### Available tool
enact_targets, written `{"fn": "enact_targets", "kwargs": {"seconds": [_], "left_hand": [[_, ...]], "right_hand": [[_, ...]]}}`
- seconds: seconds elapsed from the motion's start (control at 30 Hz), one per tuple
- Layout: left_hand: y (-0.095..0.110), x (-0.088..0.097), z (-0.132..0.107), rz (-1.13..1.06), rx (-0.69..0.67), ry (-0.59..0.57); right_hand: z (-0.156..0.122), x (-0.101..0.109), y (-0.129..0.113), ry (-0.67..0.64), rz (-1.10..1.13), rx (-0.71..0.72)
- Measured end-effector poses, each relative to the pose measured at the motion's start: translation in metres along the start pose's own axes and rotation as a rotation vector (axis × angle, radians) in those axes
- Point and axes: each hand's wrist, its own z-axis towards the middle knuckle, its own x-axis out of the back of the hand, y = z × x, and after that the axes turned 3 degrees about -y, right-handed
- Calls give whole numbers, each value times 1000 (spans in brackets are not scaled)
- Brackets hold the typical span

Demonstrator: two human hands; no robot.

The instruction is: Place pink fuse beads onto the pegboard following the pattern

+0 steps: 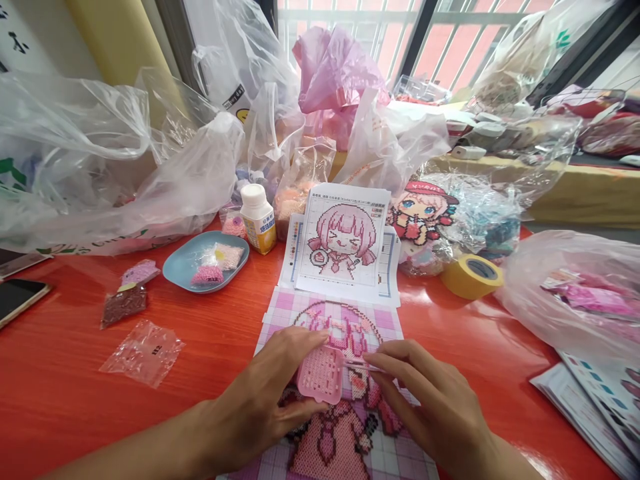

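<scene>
At lower centre, the loosely curled left hand [265, 377] grips a pink bead tray [321, 373] over the fuse-bead design [327, 450], the right hand [430, 383] pinches a slim tool [359, 365] at its fingertips, and bead placing, seemingly in hand, calls for steady aim, though the tool's tip is indistinct and the design's bottom cut off.

On your left a phone [21, 298] lies on the desk [493, 353]; you have yellow tape [470, 280] at right, a white-capped bottle [257, 217] ahead, a barred window [460, 43] beyond.
</scene>
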Motion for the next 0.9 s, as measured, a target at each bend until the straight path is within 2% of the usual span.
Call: {"fn": "enact_targets", "kwargs": {"seconds": [0.37, 0.9], "left_hand": [[-1, -1, 0, -11, -67, 27], [-3, -3, -1, 17, -47, 23]], "right_hand": [[-1, -2, 0, 8, -4, 23], [-2, -2, 2, 12, 12, 20]]}}
